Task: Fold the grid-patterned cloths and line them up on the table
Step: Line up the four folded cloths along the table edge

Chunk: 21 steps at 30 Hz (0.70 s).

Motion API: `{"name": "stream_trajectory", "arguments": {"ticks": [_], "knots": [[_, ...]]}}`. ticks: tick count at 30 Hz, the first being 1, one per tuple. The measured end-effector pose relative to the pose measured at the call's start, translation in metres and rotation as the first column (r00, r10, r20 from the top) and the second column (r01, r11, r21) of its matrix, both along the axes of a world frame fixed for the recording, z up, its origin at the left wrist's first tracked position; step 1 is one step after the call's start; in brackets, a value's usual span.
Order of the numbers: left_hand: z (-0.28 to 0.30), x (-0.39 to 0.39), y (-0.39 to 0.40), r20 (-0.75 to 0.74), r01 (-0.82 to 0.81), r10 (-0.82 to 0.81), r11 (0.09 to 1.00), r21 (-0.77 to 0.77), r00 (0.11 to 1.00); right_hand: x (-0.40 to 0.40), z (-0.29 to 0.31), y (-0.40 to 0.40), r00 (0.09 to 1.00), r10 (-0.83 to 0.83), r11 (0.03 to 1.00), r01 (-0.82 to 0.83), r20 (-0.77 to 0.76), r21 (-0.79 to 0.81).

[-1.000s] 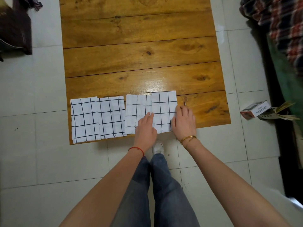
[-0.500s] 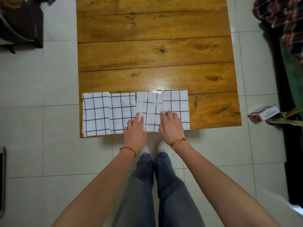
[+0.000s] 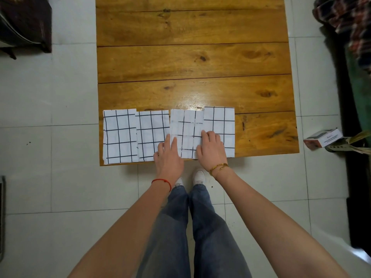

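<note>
Hands cover the near ends of the middle cloths: the left hand (image 3: 167, 155) lies flat with straight fingers over the seam between the second cloth (image 3: 152, 131) and third cloth (image 3: 185, 127), the right hand (image 3: 210, 149) rests flat, fingers lightly bent, where the third meets the fourth cloth (image 3: 220, 121). With the first cloth (image 3: 120, 135), all four folded grid cloths sit side by side along the wooden table (image 3: 192, 63) near edge, long axes running near to far. Bare wood stays open to the right and far side.
</note>
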<state>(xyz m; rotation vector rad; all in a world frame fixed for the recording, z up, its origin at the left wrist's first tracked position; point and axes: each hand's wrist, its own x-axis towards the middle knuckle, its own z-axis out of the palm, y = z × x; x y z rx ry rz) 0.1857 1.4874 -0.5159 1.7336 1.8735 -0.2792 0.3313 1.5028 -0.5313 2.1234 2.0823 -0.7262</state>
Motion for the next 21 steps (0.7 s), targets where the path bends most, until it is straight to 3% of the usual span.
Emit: {"name": "stream_trajectory", "arguments": {"ticks": [10, 16, 21], "knots": [[0.001, -0.016, 0.002, -0.001, 0.04, -0.04, 0.999, 0.036, 0.999, -0.008, 0.006, 0.004, 1.0, 0.011, 0.993, -0.013, 0.015, 0.114], [0.007, -0.057, 0.008, -0.008, -0.092, 0.093, 0.99, 0.106, 0.996, -0.047, 0.014, 0.013, 0.988, 0.149, 0.986, -0.144, -0.051, 0.083], [0.001, -0.094, 0.01, -0.053, -0.14, 0.144, 0.988, 0.067, 0.988, -0.076, 0.01, 0.017, 0.976, 0.2, 0.98, -0.197, -0.088, 0.042]]}}
